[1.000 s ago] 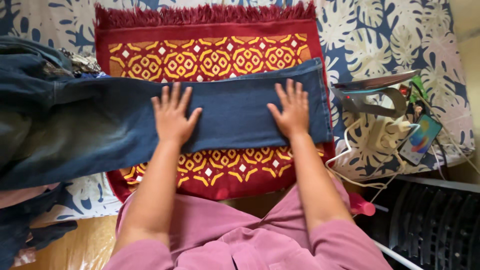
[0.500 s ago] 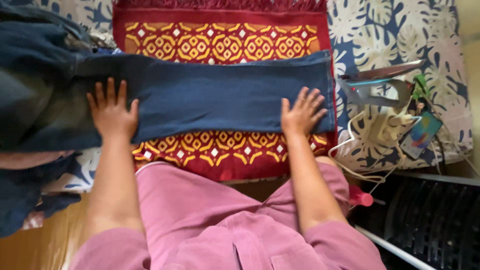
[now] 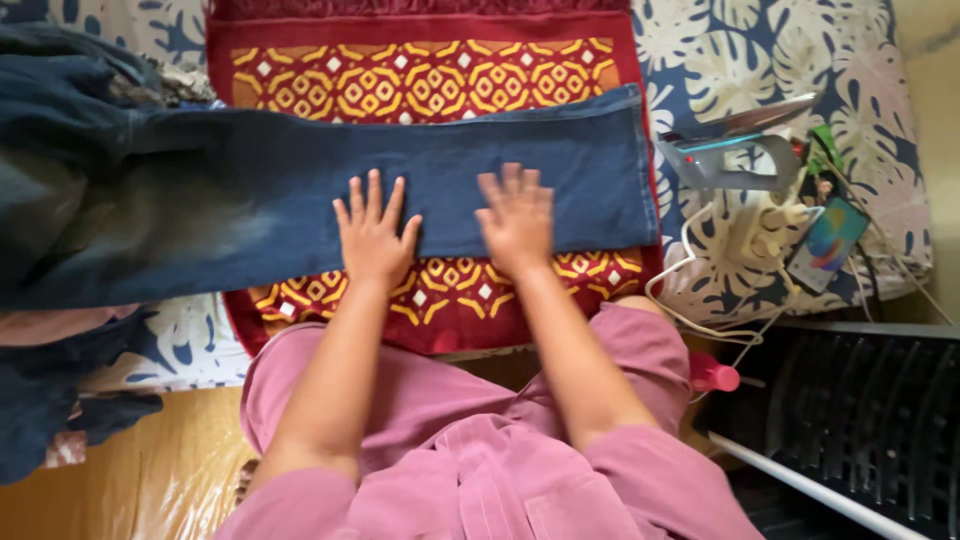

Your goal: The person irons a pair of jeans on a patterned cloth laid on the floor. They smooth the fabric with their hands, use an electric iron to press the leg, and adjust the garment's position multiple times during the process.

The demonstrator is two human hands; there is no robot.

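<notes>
Both palms lay flat with fingers spread, my left hand (image 3: 374, 235) and right hand (image 3: 517, 220) side by side on the jeans leg (image 3: 300, 205) across the red mat (image 3: 440, 300), mid-smoothing I judged; next called for even outward strokes.

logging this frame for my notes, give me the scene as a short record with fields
left hand: left hand flat, fingers spread, on the lower edge of the jeans leg
right hand: right hand flat on the same leg, close beside the left
jeans: dark blue, leg laid across the rug, hem toward the right
surface: red and yellow patterned rug over a leaf-print sheet
right of rug: clothes iron standing on its heel, white cord, phone
</notes>
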